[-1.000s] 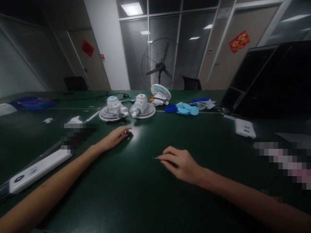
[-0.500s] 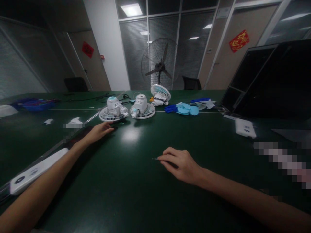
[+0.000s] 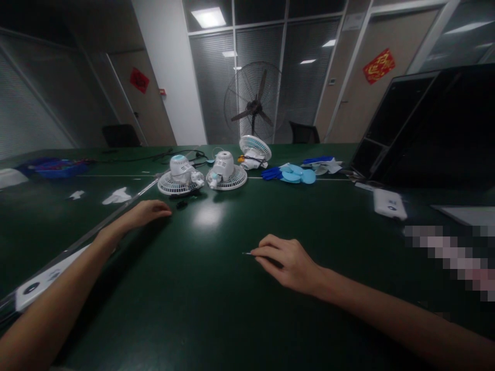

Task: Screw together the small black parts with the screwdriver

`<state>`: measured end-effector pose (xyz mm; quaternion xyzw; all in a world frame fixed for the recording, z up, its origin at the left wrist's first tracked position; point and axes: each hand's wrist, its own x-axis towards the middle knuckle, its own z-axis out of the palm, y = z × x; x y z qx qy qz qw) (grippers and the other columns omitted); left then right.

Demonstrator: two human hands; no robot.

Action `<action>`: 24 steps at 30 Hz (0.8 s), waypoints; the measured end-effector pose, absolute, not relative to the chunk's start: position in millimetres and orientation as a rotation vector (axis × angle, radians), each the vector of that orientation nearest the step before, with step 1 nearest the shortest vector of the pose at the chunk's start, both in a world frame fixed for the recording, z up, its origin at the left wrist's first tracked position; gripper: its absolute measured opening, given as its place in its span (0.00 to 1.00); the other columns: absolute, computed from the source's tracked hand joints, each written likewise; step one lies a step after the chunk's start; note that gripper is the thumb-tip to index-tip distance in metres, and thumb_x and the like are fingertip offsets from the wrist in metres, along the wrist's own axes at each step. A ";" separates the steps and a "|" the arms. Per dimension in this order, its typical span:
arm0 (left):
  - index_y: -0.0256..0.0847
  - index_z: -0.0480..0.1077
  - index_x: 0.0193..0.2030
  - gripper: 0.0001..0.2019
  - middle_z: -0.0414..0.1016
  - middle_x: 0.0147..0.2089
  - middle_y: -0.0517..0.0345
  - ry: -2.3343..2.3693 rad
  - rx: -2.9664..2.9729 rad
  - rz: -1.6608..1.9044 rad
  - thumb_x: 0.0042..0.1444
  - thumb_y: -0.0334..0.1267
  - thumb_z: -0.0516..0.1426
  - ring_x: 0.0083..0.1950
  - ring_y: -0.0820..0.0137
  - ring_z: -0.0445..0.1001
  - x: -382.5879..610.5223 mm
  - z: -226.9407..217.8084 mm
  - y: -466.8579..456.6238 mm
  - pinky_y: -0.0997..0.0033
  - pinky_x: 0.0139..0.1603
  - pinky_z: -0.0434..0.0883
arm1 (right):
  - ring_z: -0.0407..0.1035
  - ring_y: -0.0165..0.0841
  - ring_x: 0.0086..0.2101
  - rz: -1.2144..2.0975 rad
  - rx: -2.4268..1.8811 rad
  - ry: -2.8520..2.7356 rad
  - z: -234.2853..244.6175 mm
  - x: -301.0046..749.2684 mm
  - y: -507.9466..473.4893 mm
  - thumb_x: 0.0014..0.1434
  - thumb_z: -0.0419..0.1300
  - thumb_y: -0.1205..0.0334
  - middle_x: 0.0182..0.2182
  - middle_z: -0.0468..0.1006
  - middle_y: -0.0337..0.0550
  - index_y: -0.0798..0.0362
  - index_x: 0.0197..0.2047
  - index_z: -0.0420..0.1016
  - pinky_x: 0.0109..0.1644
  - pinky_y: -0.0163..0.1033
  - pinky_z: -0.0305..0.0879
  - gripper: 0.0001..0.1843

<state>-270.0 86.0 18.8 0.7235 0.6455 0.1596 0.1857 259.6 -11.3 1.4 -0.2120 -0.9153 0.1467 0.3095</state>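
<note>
Between the thumb and fingers of my right hand (image 3: 286, 262) is a small thin metal piece (image 3: 246, 253), its tip pointing left just over the green table (image 3: 216, 309). My left hand (image 3: 149, 212) is low over the table at left, palm down, fingers curled together toward the thumb; anything inside them is hidden. Just beyond its fingertips lies a small black part (image 3: 181, 204), apart from the hand. Behind that, a white fan head (image 3: 181, 178) rests grille down, with a second fan head (image 3: 226, 172) beside it.
A third fan head (image 3: 255, 152) leans farther back. Light blue fan blades (image 3: 297, 173) lie right of it, beside dark blue gloves (image 3: 271, 173). White boxes (image 3: 390, 204) sit at both sides. A large black panel (image 3: 433, 129) stands at right, a blue basket (image 3: 62, 169) at far left.
My left hand has drawn back toward me and left from the near fan head, uncovering the small black part. My right hand stays in place with its metal piece.
</note>
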 end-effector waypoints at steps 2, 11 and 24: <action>0.49 0.84 0.41 0.20 0.86 0.44 0.54 1.823 2.024 0.443 0.45 0.57 0.66 0.45 0.54 0.83 -270.8 20.4 86.5 0.64 0.47 0.78 | 0.76 0.32 0.39 0.397 -0.558 -2.420 0.2 260.0 -10.9 0.74 0.59 0.66 0.48 0.79 0.46 0.53 0.59 0.79 0.40 0.36 0.76 0.13; 0.48 0.84 0.39 0.19 0.86 0.42 0.52 1.885 2.051 0.432 0.47 0.57 0.65 0.42 0.55 0.84 -264.9 22.0 82.9 0.64 0.44 0.78 | 0.75 0.32 0.39 0.394 -0.567 -2.430 0.8 260.0 -11.4 0.74 0.59 0.66 0.47 0.79 0.47 0.54 0.58 0.80 0.40 0.37 0.76 0.13; 0.40 0.80 0.44 0.21 0.86 0.44 0.47 2.074 1.967 0.953 0.54 0.55 0.62 0.46 0.54 0.84 -213.9 3.1 86.6 0.63 0.47 0.76 | 0.76 0.32 0.39 0.400 -0.558 -2.428 1.2 259.7 -10.5 0.74 0.59 0.65 0.47 0.80 0.47 0.54 0.58 0.80 0.40 0.36 0.77 0.13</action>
